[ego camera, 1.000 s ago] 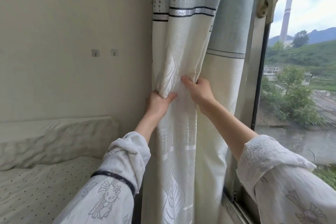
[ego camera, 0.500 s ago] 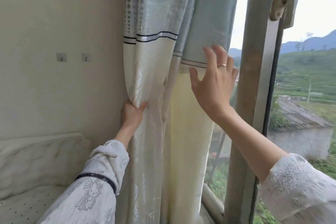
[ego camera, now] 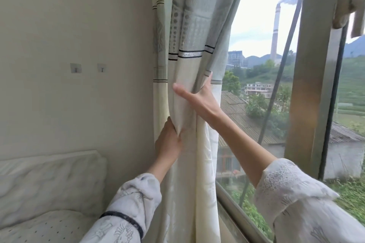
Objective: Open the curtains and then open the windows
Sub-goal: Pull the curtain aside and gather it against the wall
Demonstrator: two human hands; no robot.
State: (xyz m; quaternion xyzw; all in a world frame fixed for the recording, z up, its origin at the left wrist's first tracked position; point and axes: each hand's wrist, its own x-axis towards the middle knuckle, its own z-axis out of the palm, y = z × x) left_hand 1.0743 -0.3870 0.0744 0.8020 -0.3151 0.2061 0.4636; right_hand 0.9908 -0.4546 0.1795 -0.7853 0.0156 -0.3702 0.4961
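A cream and pale green curtain (ego camera: 189,41) with dark stripes hangs bunched against the wall at the window's left side. My left hand (ego camera: 167,142) pinches its folds low down. Higher up, my right hand (ego camera: 199,98) wraps around the gathered cloth, thumb in front and fingers hidden behind the fabric. To the right stands the window's metal frame post (ego camera: 312,85), with a latch handle (ego camera: 349,8) at the top right. Glass between curtain and post shows the outdoors.
A bed with a padded white headboard (ego camera: 49,181) and a dotted sheet (ego camera: 49,227) lies at the lower left, against a plain wall with two small hooks (ego camera: 76,68). The window sill (ego camera: 237,215) runs along the lower right.
My right hand was spread open in the air half a second ago; now it has closed around the bunched curtain above my left hand. More glass is uncovered.
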